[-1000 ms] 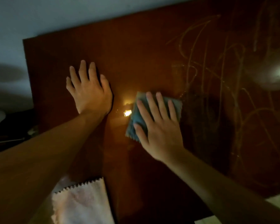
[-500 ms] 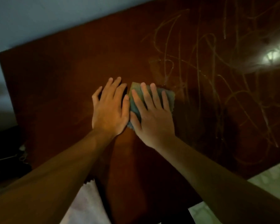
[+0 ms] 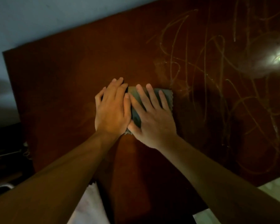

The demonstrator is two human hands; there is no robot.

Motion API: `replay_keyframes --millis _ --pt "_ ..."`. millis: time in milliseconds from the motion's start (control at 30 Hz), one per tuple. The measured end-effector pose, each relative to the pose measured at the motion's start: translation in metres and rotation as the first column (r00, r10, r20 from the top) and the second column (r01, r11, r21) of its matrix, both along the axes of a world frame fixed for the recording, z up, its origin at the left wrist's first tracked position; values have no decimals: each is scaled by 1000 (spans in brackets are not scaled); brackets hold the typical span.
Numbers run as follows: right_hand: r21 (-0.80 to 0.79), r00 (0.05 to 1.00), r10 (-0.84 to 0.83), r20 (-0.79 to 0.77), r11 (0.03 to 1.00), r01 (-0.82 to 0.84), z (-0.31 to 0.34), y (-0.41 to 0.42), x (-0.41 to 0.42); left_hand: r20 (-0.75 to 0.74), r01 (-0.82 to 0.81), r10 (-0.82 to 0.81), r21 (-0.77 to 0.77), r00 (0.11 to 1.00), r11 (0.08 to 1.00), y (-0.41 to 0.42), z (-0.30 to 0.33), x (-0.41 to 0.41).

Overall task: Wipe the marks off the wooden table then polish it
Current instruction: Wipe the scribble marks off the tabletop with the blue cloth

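So the blue-grey cloth (image 3: 166,98) sits roughly mid-table, a bit toward the near edge, and the right hand (image 3: 152,120) lies flat on top of it, fingers straight and spread, pressing down rather than gripping. Nothing is pinched or balled up. The left hand (image 3: 111,109) is flat too, fingers together, lying just beside the right one; its little-finger side touches the cloth's left edge and may overlap it, though I can't tell how much of the hand is on fabric versus bare wood.

What matters: the scribbled marks (image 3: 205,75) all lie to the right of the cloth and toward the far right corner of the wooden table (image 3: 63,88). The nearest squiggles start just past the cloth's right edge. The left half of the table looks mostly free of them, apart from faint smears. My read is that the next wipe has to push rightward and away, and the right hand is the nearer one for that.

There's also a pale cloth (image 3: 90,206) hanging at the near edge, partly hidden under the left forearm, probably for polishing. Lighting is dim, so faint marks could easily get missed.
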State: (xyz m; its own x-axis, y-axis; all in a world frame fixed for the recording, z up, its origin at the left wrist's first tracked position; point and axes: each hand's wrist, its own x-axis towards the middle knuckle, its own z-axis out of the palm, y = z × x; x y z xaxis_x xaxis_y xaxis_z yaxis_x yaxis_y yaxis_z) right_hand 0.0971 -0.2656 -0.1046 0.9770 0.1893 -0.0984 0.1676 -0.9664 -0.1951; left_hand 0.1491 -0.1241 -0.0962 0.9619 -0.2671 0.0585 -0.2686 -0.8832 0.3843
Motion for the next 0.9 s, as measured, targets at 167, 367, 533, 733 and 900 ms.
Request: replay_keyframes --millis 167,367,533,733,900 --pt "17 989 -148 -15 989 148 0 4 -52 -10 1 -1 -7 1000 1000 -1 1 0" --pt "-2 999 -53 -5 999 53 -2 -1 -51 -44 -23 21 -45 999 999 -1 1 0" --pt "-47 998 -62 -3 997 62 3 -12 72 -79 -33 28 -66 997 997 0 2 -1" --pt "-18 996 -89 12 996 89 1 -8 33 -83 -11 7 -52 996 999 0 2 -1" --pt "-22 1000 -19 -12 1000 19 -2 -14 -41 -91 -11 13 16 996 1000 0 4 1"
